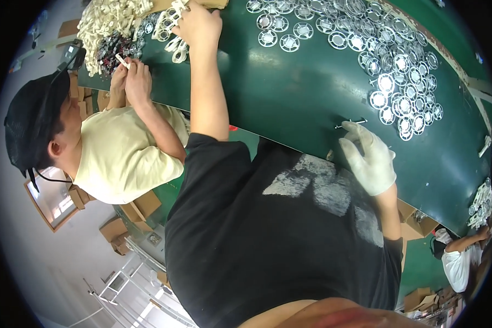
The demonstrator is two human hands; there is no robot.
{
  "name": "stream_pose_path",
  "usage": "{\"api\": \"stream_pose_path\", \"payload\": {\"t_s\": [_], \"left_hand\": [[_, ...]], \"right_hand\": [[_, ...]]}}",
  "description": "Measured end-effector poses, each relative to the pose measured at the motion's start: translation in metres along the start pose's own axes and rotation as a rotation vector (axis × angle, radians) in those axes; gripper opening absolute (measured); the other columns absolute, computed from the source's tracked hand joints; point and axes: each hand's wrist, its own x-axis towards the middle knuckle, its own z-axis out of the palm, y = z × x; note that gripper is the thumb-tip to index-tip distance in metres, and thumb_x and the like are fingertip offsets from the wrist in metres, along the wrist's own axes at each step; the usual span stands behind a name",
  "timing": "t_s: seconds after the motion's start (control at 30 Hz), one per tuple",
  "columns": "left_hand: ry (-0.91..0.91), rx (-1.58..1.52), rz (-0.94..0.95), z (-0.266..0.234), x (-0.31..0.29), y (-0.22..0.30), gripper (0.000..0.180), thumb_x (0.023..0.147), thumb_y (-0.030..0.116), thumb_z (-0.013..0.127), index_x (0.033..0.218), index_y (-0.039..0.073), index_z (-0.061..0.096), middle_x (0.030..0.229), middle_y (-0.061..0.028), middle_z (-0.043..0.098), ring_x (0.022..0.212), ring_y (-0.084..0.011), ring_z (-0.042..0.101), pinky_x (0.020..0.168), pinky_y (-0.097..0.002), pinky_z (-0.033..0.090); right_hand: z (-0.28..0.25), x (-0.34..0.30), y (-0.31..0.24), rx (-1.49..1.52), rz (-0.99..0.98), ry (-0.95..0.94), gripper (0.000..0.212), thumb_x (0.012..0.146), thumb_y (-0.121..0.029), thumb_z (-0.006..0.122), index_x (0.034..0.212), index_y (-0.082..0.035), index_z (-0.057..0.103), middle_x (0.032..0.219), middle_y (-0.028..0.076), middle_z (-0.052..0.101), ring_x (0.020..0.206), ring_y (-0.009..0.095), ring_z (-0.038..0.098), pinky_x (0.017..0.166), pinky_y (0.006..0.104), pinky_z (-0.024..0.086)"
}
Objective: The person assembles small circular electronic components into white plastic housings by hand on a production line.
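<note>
My left hand (199, 24), bare, reaches far across the green table to a small group of looped cream plastic parts (179, 48). Its fingers look spread and touch the parts; the fingertips are partly hidden. By the near edge, my right hand (369, 158) wears a white glove and rests with thumb and fingers apart. A thin, pale rod-like part (351, 123) lies just beyond its fingertips, seeming to touch them.
Many round silvery spoked discs (404, 104) spread over the table's (290, 93) far right. A cream heap (106, 22) and small dark pieces (113, 52) lie far left. A co-worker (126, 147) at my left holds a pale part (122, 60). Cardboard boxes (139, 210) stand behind.
</note>
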Motion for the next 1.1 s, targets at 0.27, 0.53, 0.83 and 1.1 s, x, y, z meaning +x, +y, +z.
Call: {"api": "stream_pose_path", "payload": {"t_s": [0.27,0.53,0.83,1.1], "left_hand": [[-0.077,-0.797,0.118,-0.061,-0.051,0.012,0.037,0.083,0.026,0.083,0.11,0.003,0.071,0.107,-0.0154,0.063,0.084,-0.0257,0.069,0.078,-0.0372,0.055],[-0.824,-1.473,0.33,-0.123,-0.178,0.114,0.026,0.092,0.015,0.077,0.085,0.003,0.056,0.074,0.0009,0.06,0.071,-0.0049,0.061,0.06,-0.0235,0.049],[-0.11,-0.57,0.544,-0.059,-0.117,0.057,0.043,0.082,0.029,0.083,0.119,0.013,0.071,0.118,-0.0041,0.064,0.116,-0.0286,0.055,0.097,-0.0431,0.039],[-0.023,-0.608,0.64,-0.059,-0.129,0.067,0.014,0.097,0.016,0.066,0.11,0.01,0.068,0.106,-0.0024,0.07,0.102,-0.0243,0.062,0.097,-0.0415,0.037]], "right_hand": [[0.004,0.013,-0.006,-0.016,0.008,0.009,0.044,0.091,-0.014,0.07,0.131,-0.002,0.058,0.096,0.012,0.071,0.096,0.032,0.069,0.089,0.04,0.054],[0.023,0.035,0.005,-0.436,-0.031,0.324,0.048,0.086,-0.011,0.073,0.131,-0.005,0.056,0.112,0.018,0.065,0.094,0.038,0.067,0.081,0.0448,0.055],[-0.015,0.011,0.019,0.449,0.297,0.092,0.039,0.105,-0.022,0.054,0.138,0.0,0.057,0.103,0.005,0.066,0.086,0.012,0.06,0.077,0.026,0.048],[-0.023,0.021,0.007,0.17,0.314,0.002,0.051,0.085,-0.022,0.069,0.133,-0.005,0.06,0.105,0.015,0.07,0.101,0.026,0.068,0.096,0.0334,0.05]]}}
